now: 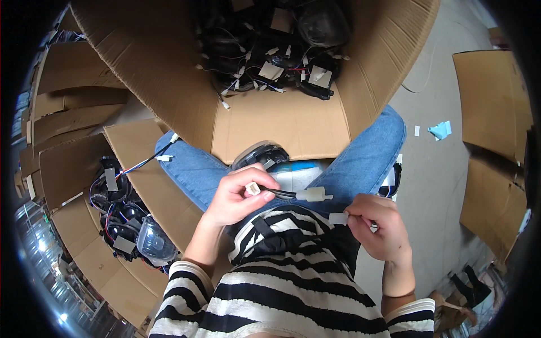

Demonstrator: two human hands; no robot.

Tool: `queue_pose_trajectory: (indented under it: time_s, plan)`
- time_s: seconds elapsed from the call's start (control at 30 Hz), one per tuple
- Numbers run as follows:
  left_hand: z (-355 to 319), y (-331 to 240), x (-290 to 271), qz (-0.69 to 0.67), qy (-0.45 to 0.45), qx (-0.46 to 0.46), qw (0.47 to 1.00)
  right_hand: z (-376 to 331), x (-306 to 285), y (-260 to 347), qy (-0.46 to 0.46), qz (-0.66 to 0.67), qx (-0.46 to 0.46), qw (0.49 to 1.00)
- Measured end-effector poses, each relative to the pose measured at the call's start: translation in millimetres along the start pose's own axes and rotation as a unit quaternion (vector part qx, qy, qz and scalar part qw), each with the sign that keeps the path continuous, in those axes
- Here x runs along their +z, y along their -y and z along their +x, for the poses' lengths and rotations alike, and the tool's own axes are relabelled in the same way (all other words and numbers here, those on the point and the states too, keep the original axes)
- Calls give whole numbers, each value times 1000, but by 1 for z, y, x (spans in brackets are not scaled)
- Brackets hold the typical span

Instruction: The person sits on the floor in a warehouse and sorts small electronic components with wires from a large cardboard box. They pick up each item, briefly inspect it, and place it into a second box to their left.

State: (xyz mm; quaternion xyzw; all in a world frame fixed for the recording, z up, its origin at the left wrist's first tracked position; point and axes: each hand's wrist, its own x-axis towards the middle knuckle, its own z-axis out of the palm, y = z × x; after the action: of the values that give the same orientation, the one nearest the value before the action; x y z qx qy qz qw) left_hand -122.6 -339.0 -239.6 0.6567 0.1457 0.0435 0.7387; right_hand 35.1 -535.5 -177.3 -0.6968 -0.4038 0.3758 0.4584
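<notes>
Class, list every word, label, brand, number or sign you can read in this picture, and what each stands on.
No text can be read.
Upper-left box flap: faint marks, too small and blurred.
Lower-left cardboard panel: a tiny mark, unreadable.
White connector in the left hand: no lettering visible.
Small white piece in the right hand: no legible text.
Beige squares inside the large box: no legible text.

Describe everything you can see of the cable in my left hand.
The cable has thin, dark leads and white, plastic-looking connectors. Your left hand grips it by the squarish connector; the longer connector juts out to the right. It stretches nearly level in front of your striped shirt, partly hidden by the hand.
</notes>
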Motion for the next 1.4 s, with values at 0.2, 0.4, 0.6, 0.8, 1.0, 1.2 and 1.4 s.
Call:
queue_pose_trajectory:
  time_s: [0.2, 0.4, 0.6, 0.8, 1.0, 1.2, 1.4]
  plan:
    - [-12, -13, -8, -49, 3, -99, 994, 7, 0, 4, 5, -9, -54, 999]
    - [-10, -17, -9, -49, 63, -75, 994, 16, 1, 13, 11, -1, -77, 997]
    - [-11, -22, -4, -46, 81, -72, 993, 15, 3, 15, 3, -65, -67, 996]
    - [-18, -25, 2, 41, 108, -52, 992, 8, 11, 13, 1, -97, -66, 993]
    - [-58, -80, -13, 108, -37, -29, 993, -5, -5, 4, -12, -35, -38, 999]
    - [-195, -209, -82, 507, -303, -198, 782, -9, -6, -12, -21, -38, 9, 999]
    - [-280, -227, -86, 572, -308, -446, 616, 13, 0, -22, 64, -32, -25, 997]
